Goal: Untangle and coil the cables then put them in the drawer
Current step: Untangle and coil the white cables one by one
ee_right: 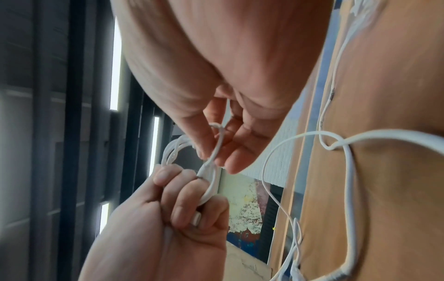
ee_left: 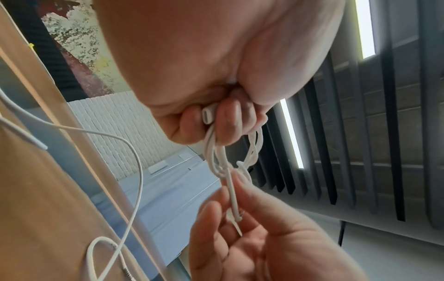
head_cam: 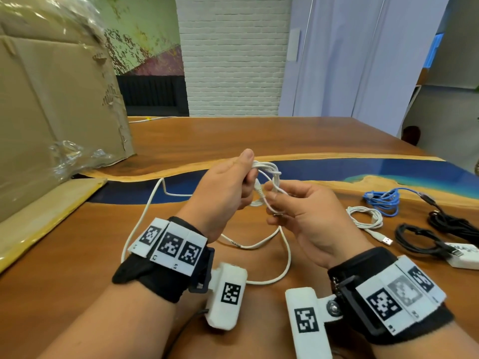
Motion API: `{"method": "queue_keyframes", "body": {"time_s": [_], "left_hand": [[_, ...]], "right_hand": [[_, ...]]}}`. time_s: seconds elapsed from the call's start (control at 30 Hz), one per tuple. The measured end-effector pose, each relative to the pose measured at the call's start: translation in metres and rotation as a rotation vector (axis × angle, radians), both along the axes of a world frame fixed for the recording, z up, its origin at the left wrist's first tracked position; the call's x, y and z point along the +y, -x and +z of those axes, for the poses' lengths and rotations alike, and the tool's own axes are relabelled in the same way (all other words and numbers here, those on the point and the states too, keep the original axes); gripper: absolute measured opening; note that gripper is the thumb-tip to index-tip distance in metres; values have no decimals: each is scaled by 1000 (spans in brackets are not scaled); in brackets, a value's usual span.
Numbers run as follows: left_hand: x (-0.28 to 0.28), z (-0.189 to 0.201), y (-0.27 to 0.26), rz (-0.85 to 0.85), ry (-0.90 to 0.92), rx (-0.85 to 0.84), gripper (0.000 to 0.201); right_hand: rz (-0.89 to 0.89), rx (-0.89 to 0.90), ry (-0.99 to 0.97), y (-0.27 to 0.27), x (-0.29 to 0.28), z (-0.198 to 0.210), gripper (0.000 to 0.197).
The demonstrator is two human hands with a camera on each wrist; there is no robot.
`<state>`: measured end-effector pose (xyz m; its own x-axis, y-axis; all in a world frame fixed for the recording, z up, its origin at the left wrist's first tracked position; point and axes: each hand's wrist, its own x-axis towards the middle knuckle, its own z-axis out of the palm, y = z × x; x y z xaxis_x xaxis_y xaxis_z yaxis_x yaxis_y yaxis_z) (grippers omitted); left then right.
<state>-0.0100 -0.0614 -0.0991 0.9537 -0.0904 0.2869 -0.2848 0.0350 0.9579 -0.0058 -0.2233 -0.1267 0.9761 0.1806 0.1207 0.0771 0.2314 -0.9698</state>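
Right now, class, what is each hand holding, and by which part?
Left hand grips the white cable's coiled loops; right hand pinches a loose strand beside them.

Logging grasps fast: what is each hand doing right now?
Left hand: fingers curled round loops of the white cable.
Right hand: pinches a strand of the same cable.

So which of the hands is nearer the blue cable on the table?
Right. The right hand is just left of the blue cable; the left hand sits farther left, beyond it. Both grip the white cable.
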Motion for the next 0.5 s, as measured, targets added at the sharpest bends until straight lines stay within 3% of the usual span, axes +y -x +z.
{"method": "queue_keyframes", "body": {"time_s": [0.1,0.3,0.4,0.5], "left_hand": [[5,3,-2,23,45,6,44],[6,3,-4,82,144,11,43],[7,3,-4,88,204,10,42],[9,3,-4,26,280,38,43]], "right_hand": [[-65,-11,-111,-4,-4,3,12],[80,-41,-196,0,-11,13,8],[54,-97,-88,0,-13,12,11],[-71,-234,181,0,-12,9,9]]}}
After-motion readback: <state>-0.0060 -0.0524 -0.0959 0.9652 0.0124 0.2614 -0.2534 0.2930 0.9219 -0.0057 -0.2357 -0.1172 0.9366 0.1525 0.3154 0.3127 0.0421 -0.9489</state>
